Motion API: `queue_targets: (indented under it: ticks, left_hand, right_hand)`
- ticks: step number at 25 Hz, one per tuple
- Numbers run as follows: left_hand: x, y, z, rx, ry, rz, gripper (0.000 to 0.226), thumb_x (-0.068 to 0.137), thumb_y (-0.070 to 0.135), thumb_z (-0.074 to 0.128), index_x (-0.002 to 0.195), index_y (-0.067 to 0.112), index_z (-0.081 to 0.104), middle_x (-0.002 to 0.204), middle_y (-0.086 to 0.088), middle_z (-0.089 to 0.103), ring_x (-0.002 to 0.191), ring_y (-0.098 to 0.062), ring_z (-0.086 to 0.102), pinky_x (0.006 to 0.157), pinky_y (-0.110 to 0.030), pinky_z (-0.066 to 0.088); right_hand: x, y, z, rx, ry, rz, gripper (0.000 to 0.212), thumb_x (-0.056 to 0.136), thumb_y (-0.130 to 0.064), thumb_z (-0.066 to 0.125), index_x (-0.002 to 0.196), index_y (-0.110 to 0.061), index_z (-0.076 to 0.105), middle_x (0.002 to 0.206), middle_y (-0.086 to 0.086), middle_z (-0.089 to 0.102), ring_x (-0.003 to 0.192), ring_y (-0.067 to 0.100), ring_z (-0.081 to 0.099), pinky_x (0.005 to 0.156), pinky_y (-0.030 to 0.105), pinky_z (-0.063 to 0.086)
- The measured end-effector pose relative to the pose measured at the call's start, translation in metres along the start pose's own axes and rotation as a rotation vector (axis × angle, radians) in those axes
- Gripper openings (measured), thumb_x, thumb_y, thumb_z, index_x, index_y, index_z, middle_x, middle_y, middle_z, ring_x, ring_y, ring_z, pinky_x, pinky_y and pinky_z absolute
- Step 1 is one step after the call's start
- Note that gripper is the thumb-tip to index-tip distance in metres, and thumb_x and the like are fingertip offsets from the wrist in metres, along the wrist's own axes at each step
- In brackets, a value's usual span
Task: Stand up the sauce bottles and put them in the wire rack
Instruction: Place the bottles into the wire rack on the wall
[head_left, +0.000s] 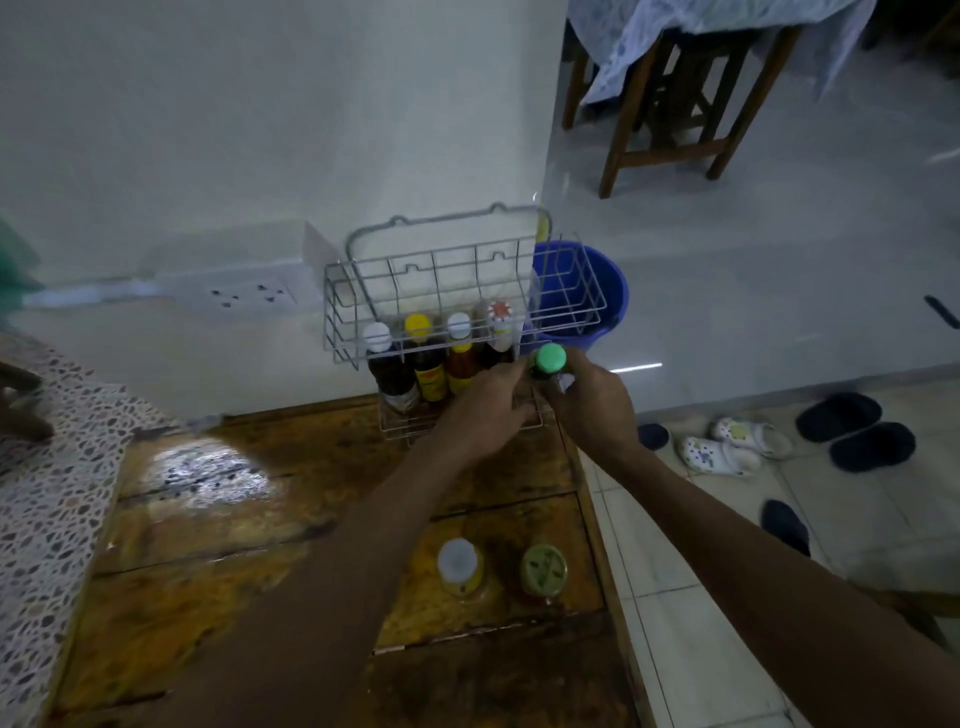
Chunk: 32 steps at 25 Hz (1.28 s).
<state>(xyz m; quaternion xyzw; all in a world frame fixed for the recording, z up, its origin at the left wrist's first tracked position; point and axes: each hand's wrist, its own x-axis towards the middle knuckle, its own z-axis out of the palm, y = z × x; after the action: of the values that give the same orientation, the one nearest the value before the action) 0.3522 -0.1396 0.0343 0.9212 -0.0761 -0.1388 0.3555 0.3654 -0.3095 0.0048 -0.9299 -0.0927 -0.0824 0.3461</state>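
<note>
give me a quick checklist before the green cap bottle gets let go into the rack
1. Grip: right hand holds the green-capped bottle, left hand beside it: ok.
2. Bottle upright, cap up: ok.
3. Free slot at the right end of the wire rack, past the red-capped bottle: cannot tell, hands cover it.
4. Bottle base seated on the rack floor: cannot tell.
5. Neighbours upright: four bottles standing in a row: ok.
6. Work left: white-capped bottle and green-lidded bottle wait upright on the wooden table: not ok.
</note>
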Motion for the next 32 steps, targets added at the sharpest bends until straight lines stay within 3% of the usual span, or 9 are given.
queue_targets:
  ticks: [4, 10, 15, 19, 21, 25, 29, 32]
  left_hand:
    - [0.027, -0.018, 0.010, 0.035, -0.035, -0.040, 0.070, 0.100, 0.032, 0.061, 0.161, 0.021, 0.027, 0.153, -0.012, 0.050, 0.137, -0.035, 0.049, 0.110, -0.053, 0.046]
    - [0.025, -0.020, 0.015, 0.023, 0.017, -0.070, 0.064, 0.104, 0.029, 0.058, 0.159, 0.008, 0.033, 0.159, -0.016, 0.043, 0.145, -0.033, 0.044, 0.118, -0.048, 0.040]
    - [0.018, -0.018, 0.014, 0.011, 0.030, -0.047, 0.060, 0.104, 0.025, 0.058, 0.158, 0.010, 0.036, 0.159, -0.014, 0.045, 0.145, -0.032, 0.045, 0.117, -0.048, 0.041]
    - [0.007, -0.020, 0.012, -0.028, 0.011, -0.046, 0.055, 0.103, 0.026, 0.059, 0.155, 0.015, 0.043, 0.158, -0.010, 0.046, 0.145, -0.028, 0.045, 0.116, -0.051, 0.043]
    - [0.001, -0.021, 0.008, -0.027, 0.016, -0.037, 0.051, 0.104, 0.026, 0.059, 0.152, 0.016, 0.047, 0.157, -0.009, 0.048, 0.143, -0.028, 0.047, 0.114, -0.049, 0.044]
    - [-0.013, -0.031, 0.004, 0.027, 0.036, -0.018, 0.043, 0.105, 0.027, 0.058, 0.147, 0.018, 0.055, 0.153, -0.007, 0.052, 0.138, -0.026, 0.050, 0.111, -0.044, 0.046]
    - [-0.029, -0.049, 0.007, 0.123, 0.009, -0.018, 0.041, 0.104, 0.028, 0.059, 0.144, 0.020, 0.057, 0.151, -0.004, 0.054, 0.137, -0.027, 0.050, 0.111, -0.056, 0.042]
    - [-0.041, -0.059, 0.010, 0.151, -0.010, -0.015, 0.042, 0.103, 0.026, 0.060, 0.145, 0.020, 0.056, 0.155, -0.002, 0.049, 0.142, -0.026, 0.045, 0.112, -0.057, 0.040]
  right_hand:
    - [0.025, 0.013, 0.023, -0.178, -0.092, 0.035, 0.035, 0.094, -0.038, 0.064, 0.120, -0.016, 0.056, 0.099, 0.008, 0.073, 0.082, 0.028, 0.068, 0.067, 0.041, 0.057]
    - [0.037, 0.013, 0.036, -0.305, -0.069, 0.080, 0.040, 0.094, -0.037, 0.065, 0.120, -0.012, 0.048, 0.085, 0.010, 0.069, 0.069, 0.030, 0.066, 0.055, 0.033, 0.044]
    - [0.035, 0.015, 0.039, -0.278, -0.014, 0.047, 0.042, 0.090, -0.039, 0.070, 0.119, -0.014, 0.052, 0.091, 0.009, 0.073, 0.073, 0.028, 0.068, 0.058, 0.039, 0.056]
    - [0.034, 0.017, 0.043, -0.340, -0.012, 0.054, 0.039, 0.090, -0.037, 0.068, 0.115, -0.015, 0.049, 0.084, 0.007, 0.069, 0.069, 0.024, 0.066, 0.058, 0.040, 0.057]
    - [0.034, 0.017, 0.045, -0.339, -0.003, 0.048, 0.046, 0.090, -0.038, 0.068, 0.123, -0.015, 0.047, 0.083, 0.005, 0.068, 0.067, 0.022, 0.064, 0.057, 0.038, 0.056]
    - [0.035, 0.021, 0.047, -0.347, 0.002, 0.030, 0.056, 0.088, -0.036, 0.072, 0.133, -0.022, 0.043, 0.086, 0.003, 0.069, 0.070, 0.021, 0.065, 0.057, 0.038, 0.057]
    - [0.034, 0.023, 0.050, -0.330, 0.016, 0.035, 0.053, 0.087, -0.035, 0.073, 0.129, -0.021, 0.044, 0.101, 0.005, 0.069, 0.082, 0.022, 0.067, 0.063, 0.039, 0.058]
    - [0.039, 0.024, 0.051, -0.330, -0.024, 0.046, 0.047, 0.087, -0.034, 0.072, 0.123, -0.019, 0.045, 0.105, 0.007, 0.067, 0.084, 0.023, 0.067, 0.065, 0.041, 0.059]
